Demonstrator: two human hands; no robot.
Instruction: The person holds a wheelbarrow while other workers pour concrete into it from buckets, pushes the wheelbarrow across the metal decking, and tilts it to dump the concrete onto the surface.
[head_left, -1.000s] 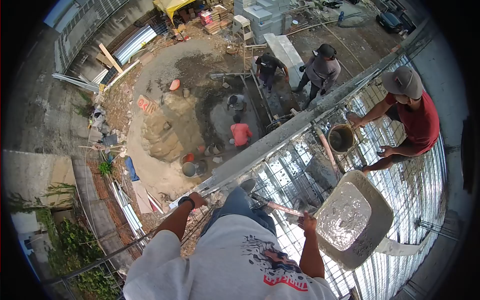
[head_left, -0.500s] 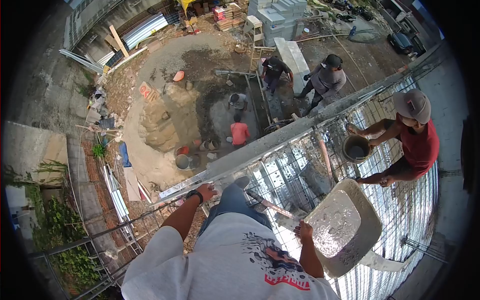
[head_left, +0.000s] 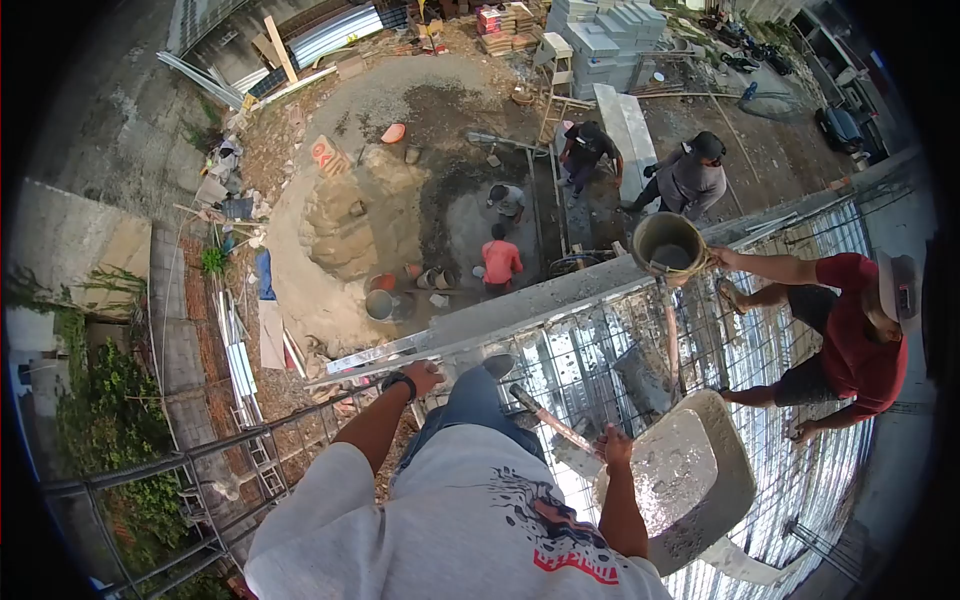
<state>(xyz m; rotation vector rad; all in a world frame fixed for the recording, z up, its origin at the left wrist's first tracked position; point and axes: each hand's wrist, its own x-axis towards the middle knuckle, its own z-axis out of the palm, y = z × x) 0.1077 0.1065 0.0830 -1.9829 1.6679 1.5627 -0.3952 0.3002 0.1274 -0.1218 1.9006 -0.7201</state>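
Observation:
My right hand has its fingers curled at the near rim of a wheelbarrow, whose tray is coated with wet grey concrete. The wheelbarrow's reddish handle, with a dark grip, runs toward my foot; a second handle lies further right. My left hand, below a dark wristband, is loosely closed near the concrete ledge; whatever it may hold is hidden. To the right, a person in a red shirt stretches out an arm with a bucket over the ledge.
A rebar grid over shiny metal decking spreads under the wheelbarrow. Bare rebar borders the drop on my left. Below are a sand pile, stacked grey blocks and several people, one in a pink shirt.
The person in red has swung the bucket left and up, out over the ledge, and leaned away. My right hand has risen slightly at the tray. My view has shifted a little.

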